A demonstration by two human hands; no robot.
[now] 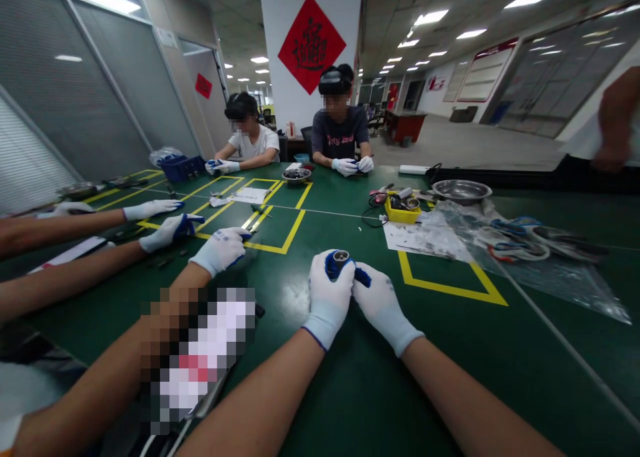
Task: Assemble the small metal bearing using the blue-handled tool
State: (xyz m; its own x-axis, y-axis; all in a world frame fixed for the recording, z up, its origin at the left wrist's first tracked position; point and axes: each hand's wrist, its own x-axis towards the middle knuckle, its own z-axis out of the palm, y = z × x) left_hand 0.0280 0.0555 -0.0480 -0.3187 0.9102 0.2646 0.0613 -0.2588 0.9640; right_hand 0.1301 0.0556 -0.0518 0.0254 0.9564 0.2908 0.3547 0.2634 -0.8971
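Observation:
My left hand, in a white glove with blue palm coating, is closed around a small round part with a silver metal rim. The part's open end faces up, with dark detail inside; its lower portion is hidden by the glove. Pressed close beside it, my right hand wears the same kind of glove. Its fingers are bent inward and meet the left hand near the part. What they grip, if anything, is hidden. Both hands are above the green table.
A yellow bin of parts, a metal bowl, plastic bags and cables lie to the right. On the left, co-workers' gloved hands reach over the table. Two people wearing headsets sit opposite. Yellow tape marks rectangles.

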